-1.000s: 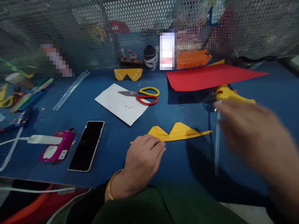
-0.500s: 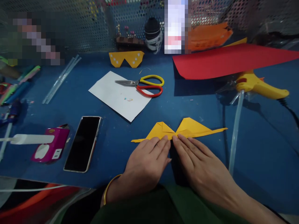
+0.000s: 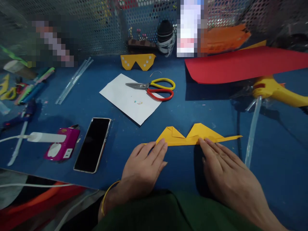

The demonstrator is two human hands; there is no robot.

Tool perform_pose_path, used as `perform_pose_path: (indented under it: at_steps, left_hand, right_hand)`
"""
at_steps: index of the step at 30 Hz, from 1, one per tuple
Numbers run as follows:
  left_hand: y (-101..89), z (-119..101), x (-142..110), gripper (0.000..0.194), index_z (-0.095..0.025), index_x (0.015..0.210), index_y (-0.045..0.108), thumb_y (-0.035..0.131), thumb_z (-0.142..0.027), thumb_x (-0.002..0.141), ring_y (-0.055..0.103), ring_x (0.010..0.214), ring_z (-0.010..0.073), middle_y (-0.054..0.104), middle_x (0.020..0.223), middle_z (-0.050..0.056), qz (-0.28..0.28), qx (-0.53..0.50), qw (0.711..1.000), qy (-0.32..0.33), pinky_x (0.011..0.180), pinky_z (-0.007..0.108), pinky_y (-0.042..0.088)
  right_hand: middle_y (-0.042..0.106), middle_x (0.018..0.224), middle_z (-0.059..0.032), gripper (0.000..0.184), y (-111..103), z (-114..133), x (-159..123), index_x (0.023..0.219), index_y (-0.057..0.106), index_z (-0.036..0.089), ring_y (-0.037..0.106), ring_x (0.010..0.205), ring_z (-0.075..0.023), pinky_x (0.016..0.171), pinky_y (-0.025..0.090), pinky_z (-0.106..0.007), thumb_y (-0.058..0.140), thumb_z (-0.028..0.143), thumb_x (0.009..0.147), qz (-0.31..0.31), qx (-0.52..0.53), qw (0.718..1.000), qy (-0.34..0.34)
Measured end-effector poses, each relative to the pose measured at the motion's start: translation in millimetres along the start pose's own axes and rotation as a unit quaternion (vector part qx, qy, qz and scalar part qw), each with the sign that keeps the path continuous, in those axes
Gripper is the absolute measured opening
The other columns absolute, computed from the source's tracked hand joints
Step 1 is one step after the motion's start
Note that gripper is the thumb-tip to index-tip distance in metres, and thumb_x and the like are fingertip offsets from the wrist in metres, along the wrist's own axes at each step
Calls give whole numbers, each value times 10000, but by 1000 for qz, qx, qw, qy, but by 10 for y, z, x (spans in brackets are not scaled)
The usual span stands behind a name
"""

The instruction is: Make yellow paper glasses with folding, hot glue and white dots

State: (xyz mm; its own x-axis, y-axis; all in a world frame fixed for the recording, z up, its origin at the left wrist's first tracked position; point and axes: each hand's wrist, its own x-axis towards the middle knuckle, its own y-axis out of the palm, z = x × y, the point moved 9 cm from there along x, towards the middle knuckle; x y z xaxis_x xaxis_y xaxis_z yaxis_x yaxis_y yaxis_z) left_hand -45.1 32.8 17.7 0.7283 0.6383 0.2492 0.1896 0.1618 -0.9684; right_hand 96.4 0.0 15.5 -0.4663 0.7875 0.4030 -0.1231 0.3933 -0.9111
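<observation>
A folded yellow paper lies on the blue table in front of me, with two peaks on its far side and a thin strip running out to the right. My left hand rests with its outstretched fingertips on the near edge, left of the middle, and covers part of the left end. On the right part of the same edge, the extended fingers of my right hand press down. Neither hand grasps the paper; both lie fairly flat. Beyond it, scissors with yellow and red handles lie across a white sheet.
A phone and a magenta box with a white plug lie to the left. A yellow glue gun with a clear glue stick is at right, near red paper. A yellow paper mask lies at the back.
My hands have moved apart along the paper's near edge, the left hand leftward and the right hand rightward. More of the paper's middle shows. The whole view has shifted slightly.
</observation>
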Motion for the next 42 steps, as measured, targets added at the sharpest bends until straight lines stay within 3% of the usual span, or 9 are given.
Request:
perform_pose_path:
  at_steps: [4,8,12,16,23,29,38,42]
  left_hand:
    - [4,5,31,335,-85,1250,710,519,-266,1044,684,1046,224,730,1323,69,-8,-5,1000,1,916,383,464]
    - [-42,35,9,314,-91,1206,723,523,-266,1038,692,1038,215,760,1263,71,-31,-9,999,-2,987,397,445]
    - [-86,158,-105,280,-149,1152,745,571,-316,1012,694,999,246,774,1215,80,-53,33,995,-73,1036,462,417]
    - [-101,199,-187,264,-197,1103,747,585,-381,1006,684,1012,250,787,1093,64,-69,58,989,-114,1094,505,382]
    - [-97,169,-125,281,-148,1133,733,591,-350,998,685,987,239,787,1063,64,-48,37,994,-94,1088,481,383]
    - [-67,109,-34,281,-145,1163,743,547,-277,1010,685,930,250,780,1075,79,-10,37,998,-58,1020,493,443]
    - [-144,91,-14,249,-101,1152,731,614,-229,974,699,923,258,783,1074,97,-48,12,997,-62,985,506,470]
    - [-117,-22,137,242,-124,1177,717,582,-199,990,687,975,242,775,1113,77,-12,-5,1000,-23,1024,494,470]
  right_hand:
    - [722,1212,-297,388,7,44,46,1301,565,-120,741,1103,-342,954,572,-463,482,36,956,0,-27,1000,-7]
    - [742,1196,-262,397,-49,-26,42,1305,584,-85,761,1049,-309,949,583,-443,545,151,988,-20,-10,999,29]
    - [741,1180,-280,424,-59,-160,-46,1330,572,-85,771,996,-327,908,592,-457,545,167,991,-12,-41,996,81]
    - [736,1158,-307,450,-20,-152,-75,1371,531,-95,771,987,-343,910,585,-472,497,165,1005,7,-61,996,63]
    - [724,1155,-338,548,-13,-95,-32,1433,463,-127,757,1017,-389,896,579,-488,518,166,973,9,-66,996,53]
    - [696,1214,-356,501,32,-61,-27,1336,533,-151,732,1087,-414,917,573,-497,544,169,950,20,-78,994,70]
    - [676,1311,-301,571,-9,-152,-110,1465,438,-68,683,1218,-368,983,578,-489,553,115,937,-13,-27,990,139]
    - [706,1279,-267,575,-72,-67,-38,1481,432,-48,684,1225,-335,996,578,-463,545,54,927,-38,1,996,76]
